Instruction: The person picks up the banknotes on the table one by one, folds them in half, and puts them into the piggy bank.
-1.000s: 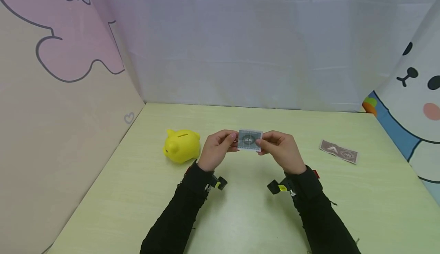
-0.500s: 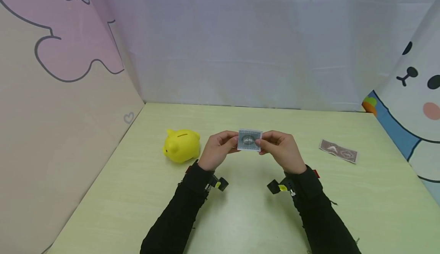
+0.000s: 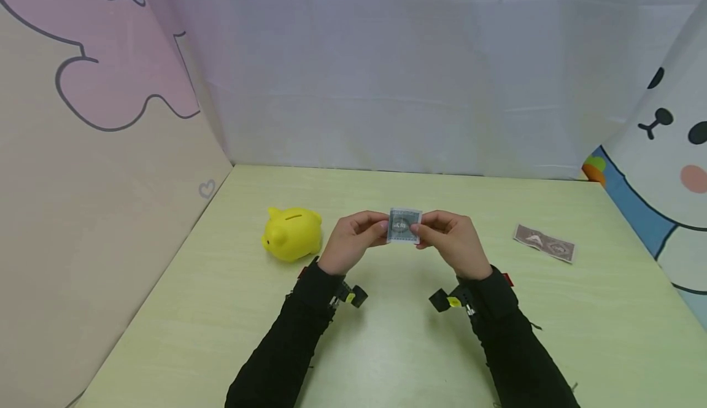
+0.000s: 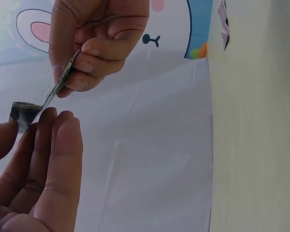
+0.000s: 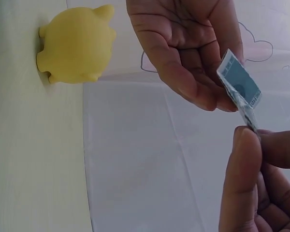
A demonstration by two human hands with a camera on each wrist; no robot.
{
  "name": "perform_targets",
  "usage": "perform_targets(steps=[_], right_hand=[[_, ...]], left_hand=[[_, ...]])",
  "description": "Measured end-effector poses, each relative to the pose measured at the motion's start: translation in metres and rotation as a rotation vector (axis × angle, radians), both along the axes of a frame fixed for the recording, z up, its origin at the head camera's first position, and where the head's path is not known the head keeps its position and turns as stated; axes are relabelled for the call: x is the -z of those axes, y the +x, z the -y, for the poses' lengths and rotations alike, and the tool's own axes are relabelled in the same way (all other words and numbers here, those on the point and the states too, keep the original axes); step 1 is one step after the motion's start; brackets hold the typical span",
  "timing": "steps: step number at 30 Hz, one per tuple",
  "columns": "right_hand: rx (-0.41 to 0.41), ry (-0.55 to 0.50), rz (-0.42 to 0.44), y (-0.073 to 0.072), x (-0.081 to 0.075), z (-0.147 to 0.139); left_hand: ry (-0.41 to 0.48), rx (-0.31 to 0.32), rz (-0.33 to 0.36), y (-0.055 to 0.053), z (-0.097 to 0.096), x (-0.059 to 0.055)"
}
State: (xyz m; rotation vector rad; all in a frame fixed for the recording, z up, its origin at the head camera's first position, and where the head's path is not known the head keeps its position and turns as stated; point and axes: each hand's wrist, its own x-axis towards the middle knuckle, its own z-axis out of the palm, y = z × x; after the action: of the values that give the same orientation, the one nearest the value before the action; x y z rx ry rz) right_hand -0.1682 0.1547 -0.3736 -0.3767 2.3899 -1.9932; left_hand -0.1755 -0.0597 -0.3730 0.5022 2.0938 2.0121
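Observation:
A small folded blue-green banknote [image 3: 404, 226] is held up above the table, between the two hands. The right hand [image 3: 455, 242] pinches its right side between thumb and fingers. The left hand [image 3: 353, 239] holds the other edge, thumb toward the fingers. In the left wrist view the banknote [image 4: 63, 79] bends at a sharp crease. A short flap lies by the left thumb [image 4: 2, 140]. The right hand [image 4: 99, 43] grips the longer part there. In the right wrist view the banknote [image 5: 239, 82] shows the same bend, with the left hand [image 5: 188, 48] beyond it.
A yellow piggy bank [image 3: 293, 234] with a slot on top stands left of the hands. To the right, a creased brownish banknote [image 3: 544, 243] lies on the pale table [image 3: 386, 346]. White cloth [image 3: 397, 76] hangs behind, and printed panels stand at both sides.
The banknote's left edge has shifted right, so its front face looks narrower. My left fingers have moved slightly right with it. The right hand stays in place.

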Motion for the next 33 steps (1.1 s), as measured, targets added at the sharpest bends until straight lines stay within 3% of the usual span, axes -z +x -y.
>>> perform_targets(steps=[19, 33], right_hand=[[-0.003, 0.003, 0.0, 0.0032, -0.0008, 0.0037], [-0.035, -0.006, -0.015, 0.0044, 0.0, 0.0078]], left_hand=[[0.047, 0.038, 0.044, 0.0051, -0.003, -0.0009], [0.007, 0.044, 0.044, 0.004, -0.0051, 0.0015]])
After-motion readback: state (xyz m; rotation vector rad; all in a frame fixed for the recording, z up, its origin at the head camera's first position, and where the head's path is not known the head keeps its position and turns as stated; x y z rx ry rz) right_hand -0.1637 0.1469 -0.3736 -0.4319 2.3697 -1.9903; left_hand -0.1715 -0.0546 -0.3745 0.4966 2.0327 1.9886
